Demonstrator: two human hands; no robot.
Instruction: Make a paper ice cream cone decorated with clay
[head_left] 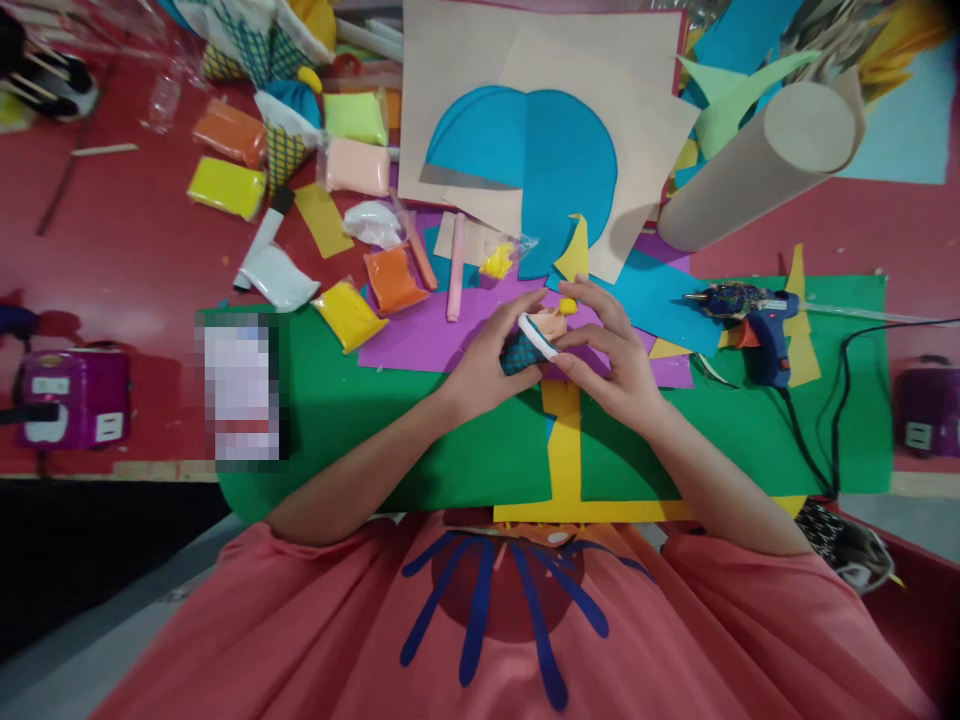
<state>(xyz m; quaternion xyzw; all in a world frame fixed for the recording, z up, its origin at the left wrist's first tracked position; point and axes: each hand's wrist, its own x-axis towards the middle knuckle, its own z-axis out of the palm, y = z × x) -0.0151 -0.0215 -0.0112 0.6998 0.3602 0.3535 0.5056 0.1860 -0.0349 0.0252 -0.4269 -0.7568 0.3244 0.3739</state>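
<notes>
A small cone-like piece [525, 350] with a dark teal grid pattern, a white rim and a peach top is held over the purple and green sheets. My left hand [491, 355] wraps round its patterned side. The thumb and fingers of my right hand [615, 360] touch the white rim from the right. A small yellow lump [568, 306] sits by the right fingertips, close to the peach part; whether it is attached I cannot tell. Just beyond the hands lies a yellow paper scrap [575, 252].
A blue glue gun [769, 325] with its cord lies at the right. Clay packets [349, 312] and markers [455, 270] are spread at the left. Behind stand a large paper roll [757, 165] and a blue paper shape [566, 150] on beige sheets. A green sheet [360, 430] lies underneath.
</notes>
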